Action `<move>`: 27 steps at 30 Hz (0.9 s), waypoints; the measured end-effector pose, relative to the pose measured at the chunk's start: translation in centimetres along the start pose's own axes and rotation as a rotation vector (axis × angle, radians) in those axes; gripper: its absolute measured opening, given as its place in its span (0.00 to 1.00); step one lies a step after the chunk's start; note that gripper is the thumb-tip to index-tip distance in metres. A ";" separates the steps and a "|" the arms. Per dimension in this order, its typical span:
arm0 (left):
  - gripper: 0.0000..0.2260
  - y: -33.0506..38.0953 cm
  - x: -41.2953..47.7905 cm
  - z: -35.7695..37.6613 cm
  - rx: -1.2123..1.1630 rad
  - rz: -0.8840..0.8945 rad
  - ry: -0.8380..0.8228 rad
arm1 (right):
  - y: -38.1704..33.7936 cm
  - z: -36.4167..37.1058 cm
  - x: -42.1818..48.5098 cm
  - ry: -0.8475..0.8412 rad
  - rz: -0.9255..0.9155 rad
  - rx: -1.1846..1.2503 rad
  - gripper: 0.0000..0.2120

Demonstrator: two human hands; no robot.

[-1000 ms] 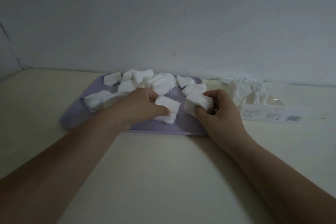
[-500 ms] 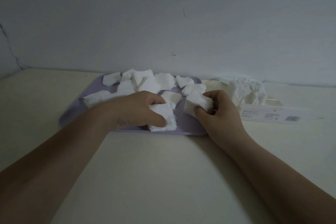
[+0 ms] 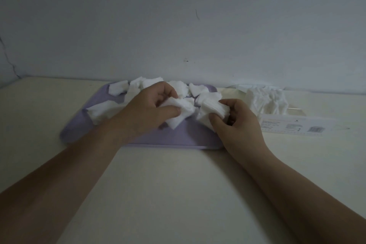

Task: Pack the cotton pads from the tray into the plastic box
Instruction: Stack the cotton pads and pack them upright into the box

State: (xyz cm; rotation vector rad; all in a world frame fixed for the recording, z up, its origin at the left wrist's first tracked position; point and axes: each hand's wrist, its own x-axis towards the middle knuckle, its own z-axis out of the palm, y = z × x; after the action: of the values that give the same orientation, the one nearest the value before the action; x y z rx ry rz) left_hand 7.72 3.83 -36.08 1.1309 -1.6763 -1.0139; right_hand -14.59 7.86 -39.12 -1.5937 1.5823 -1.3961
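Tabletop (image 3: 178, 184): I see it cream and bare on the near side of the tray.
Tray (image 3: 174, 136): lilac, flat on the tabletop.
Left hand (image 3: 146, 113): over the tray, I have it pinching a small bunch of cotton pads (image 3: 178, 114).
Right hand (image 3: 235, 123): at the tray's right end, fingers closed around a neat stack of pads (image 3: 213, 108).
Loose pads (image 3: 118, 88): strewn along the tray's far side.
Plastic box (image 3: 277, 105): right of the tray, clear, already holding pads.

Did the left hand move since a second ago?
Yes. The left hand, pinching some cotton pads, has shifted right toward the right hand and lifted its pads off the purple tray, which stayed put.
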 end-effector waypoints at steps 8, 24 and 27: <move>0.19 0.5 0.1 -0.5 -0.162 0.017 0.034 | 0.1 -0.1 0.0 0.048 0.000 0.011 0.16; 0.16 0.3 -1.1 1.7 -0.066 0.065 -0.268 | -0.3 -0.7 -0.1 -0.110 0.037 0.154 0.15; 0.18 0.2 -1.4 2.2 -0.122 0.041 -0.143 | -0.1 -0.7 0.1 -0.155 0.032 0.182 0.14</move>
State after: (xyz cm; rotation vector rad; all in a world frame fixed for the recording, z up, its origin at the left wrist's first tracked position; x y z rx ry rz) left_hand 5.89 5.55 -36.90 0.9602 -1.7167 -1.1786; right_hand -15.19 8.04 -38.75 -1.5221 1.3460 -1.3250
